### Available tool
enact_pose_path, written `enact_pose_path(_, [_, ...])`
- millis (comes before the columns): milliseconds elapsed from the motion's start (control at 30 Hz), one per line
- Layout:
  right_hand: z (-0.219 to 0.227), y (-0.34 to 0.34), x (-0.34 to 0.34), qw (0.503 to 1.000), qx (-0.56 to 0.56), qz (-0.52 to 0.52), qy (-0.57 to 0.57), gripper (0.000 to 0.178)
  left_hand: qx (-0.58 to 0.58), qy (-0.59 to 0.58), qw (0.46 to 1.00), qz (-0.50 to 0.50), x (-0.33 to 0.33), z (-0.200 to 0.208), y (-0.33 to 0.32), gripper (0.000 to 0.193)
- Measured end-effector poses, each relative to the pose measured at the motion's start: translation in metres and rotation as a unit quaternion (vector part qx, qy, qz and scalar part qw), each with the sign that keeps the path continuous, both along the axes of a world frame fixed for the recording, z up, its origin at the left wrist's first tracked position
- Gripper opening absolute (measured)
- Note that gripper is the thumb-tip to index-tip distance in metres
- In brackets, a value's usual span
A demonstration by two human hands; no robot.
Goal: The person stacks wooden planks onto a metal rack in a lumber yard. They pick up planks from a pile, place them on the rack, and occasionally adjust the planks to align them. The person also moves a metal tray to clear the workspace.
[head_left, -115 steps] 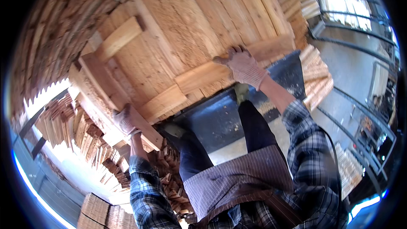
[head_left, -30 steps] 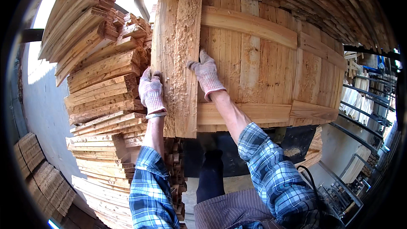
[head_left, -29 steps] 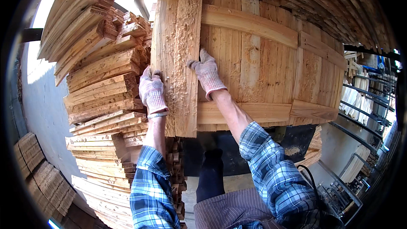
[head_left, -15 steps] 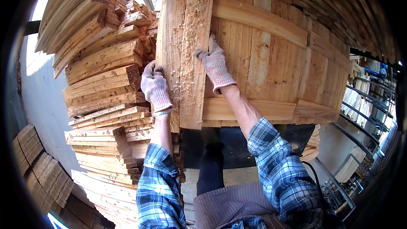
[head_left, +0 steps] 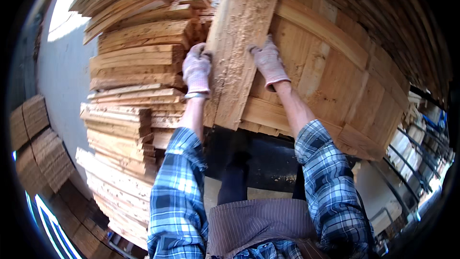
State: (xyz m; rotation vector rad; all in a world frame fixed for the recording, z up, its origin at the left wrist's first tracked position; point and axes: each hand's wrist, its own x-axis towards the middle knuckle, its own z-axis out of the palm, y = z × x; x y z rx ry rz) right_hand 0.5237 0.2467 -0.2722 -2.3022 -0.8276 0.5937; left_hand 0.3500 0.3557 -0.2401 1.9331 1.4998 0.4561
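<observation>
Two long, rough planks [head_left: 244,38] lie side by side over the left part of a slatted wooden panel [head_left: 322,69]. Loose wood chips are strewn over them. My gloved left hand [head_left: 197,69] is closed at their left edge, its fingertips partly hidden. At the right edge, my gloved right hand [head_left: 270,64] grips with its thumb near the top face and its fingers along the side. Both gloves are pale, pinkish and soiled.
A tall stack of cut boards [head_left: 139,64] stands close on the left, beside a pale wall [head_left: 64,76]. Bundled boards [head_left: 48,158] lie at the lower left. More lumber [head_left: 402,14] fills the upper right, with metal racks [head_left: 407,163] below. A black surface [head_left: 268,163] lies under the panel.
The whole view has shifted and tilted, so the planks, panel and stack sit further right and lean clockwise. Both hands keep their hold at the two edges of the planks.
</observation>
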Motion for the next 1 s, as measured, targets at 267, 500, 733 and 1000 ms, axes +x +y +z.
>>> enact_pose_path(267, [0.077,-0.102,0.014,0.943,-0.063,0.176,0.275,0.074,-0.127,-0.090,0.979,0.135,-0.063,0.103,-0.214,0.068])
enact_pose_path(500, [0.164,-0.189,-0.071,0.857,-0.176,0.301,0.379,0.079,-0.242,-0.355,0.774,0.465,-0.207,0.170,-0.471,0.063])
enact_pose_path(733, [0.194,-0.163,-0.170,0.851,-0.163,0.433,0.249,0.082,-0.068,-0.444,0.608,0.655,-0.318,0.193,-0.484,0.043])
enact_pose_path(1000, [0.235,-0.117,-0.360,0.760,-0.091,0.564,0.310,0.075,-0.033,-0.397,0.599,0.694,-0.386,0.220,-0.427,0.067])
